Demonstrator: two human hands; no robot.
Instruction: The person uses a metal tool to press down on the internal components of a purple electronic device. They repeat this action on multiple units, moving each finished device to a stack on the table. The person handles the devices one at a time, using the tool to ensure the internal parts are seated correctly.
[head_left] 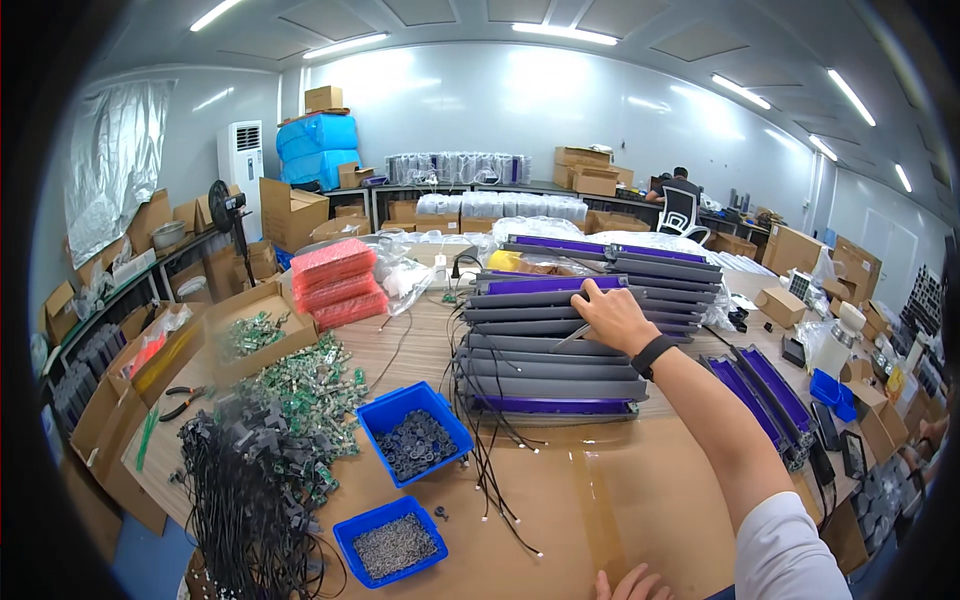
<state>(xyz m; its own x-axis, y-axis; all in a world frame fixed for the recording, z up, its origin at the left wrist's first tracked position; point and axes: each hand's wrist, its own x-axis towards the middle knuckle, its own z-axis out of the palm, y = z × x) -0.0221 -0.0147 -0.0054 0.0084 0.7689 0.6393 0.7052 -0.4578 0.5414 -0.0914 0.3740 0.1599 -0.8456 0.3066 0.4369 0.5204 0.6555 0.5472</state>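
Observation:
My right hand (612, 318), with a dark band on the wrist, reaches over a stack of long grey housings (550, 372). Its fingers are closed on the edge of one grey housing (530, 300) with a purple inner face. A thin metallic strip (572, 338) shows beside that palm; whether it is a tool I cannot tell. Only the fingers of my left hand (632, 584) show, at the lower edge, spread over the brown cardboard sheet (540, 500). Black cables (487, 470) with white plugs hang from the stack's left end.
Blue bins hold dark rings (412, 445) and small screws (395, 548). Left are black cables (230, 510), green circuit boards (310, 385), pliers (180, 402) and red bubble-wrapped packs (335, 280). More purple-faced housings (760, 395) lie right. Someone sits by the far bench (680, 190).

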